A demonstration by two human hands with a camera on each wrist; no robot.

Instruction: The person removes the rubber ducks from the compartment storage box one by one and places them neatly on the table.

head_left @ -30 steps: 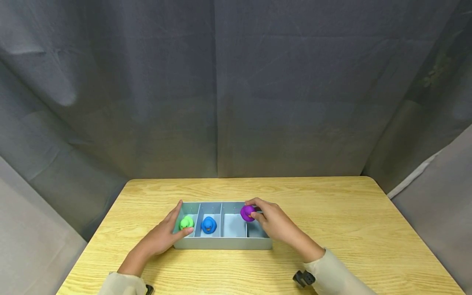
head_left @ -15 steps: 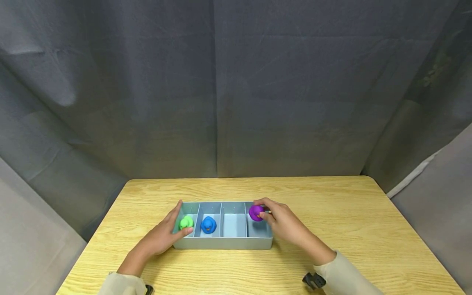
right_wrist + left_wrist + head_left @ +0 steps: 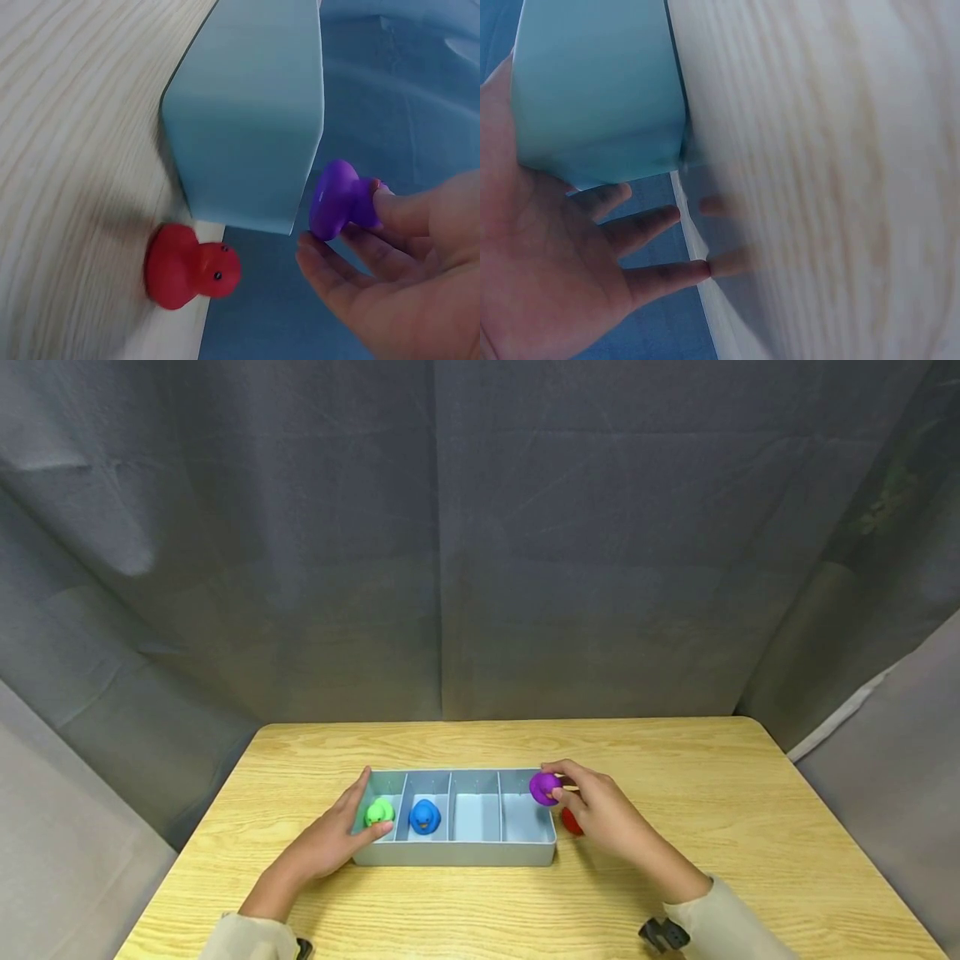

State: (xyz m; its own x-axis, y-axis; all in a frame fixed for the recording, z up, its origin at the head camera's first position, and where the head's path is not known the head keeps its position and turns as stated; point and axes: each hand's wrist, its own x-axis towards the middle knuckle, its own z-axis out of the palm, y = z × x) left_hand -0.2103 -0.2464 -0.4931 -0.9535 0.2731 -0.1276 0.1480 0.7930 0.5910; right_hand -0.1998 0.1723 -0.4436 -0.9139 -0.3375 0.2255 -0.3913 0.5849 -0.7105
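Note:
My right hand [image 3: 606,812] pinches a purple rubber duck [image 3: 543,788] between thumb and fingers, raised over the right end of a grey divided tray [image 3: 453,854]. In the right wrist view the purple duck [image 3: 335,201] hangs just beyond the tray's top edge. My left hand [image 3: 327,842] lies against the tray's left end with its thumb across the front rim. Its fingers [image 3: 660,279] extend past the tray in the left wrist view. A green rubber duck [image 3: 379,812] sits in the leftmost compartment, a blue one [image 3: 425,817] in the compartment beside it.
A red rubber duck [image 3: 180,266] stands on the table by the tray's right end, partly hidden behind my right hand in the head view. The wooden table [image 3: 675,760] ends at a dark grey curtain [image 3: 585,568] behind.
My right hand has moved right with the purple duck, from above the divider near the last compartment to the tray's right edge. The red duck has come into sight. My left hand stays put.

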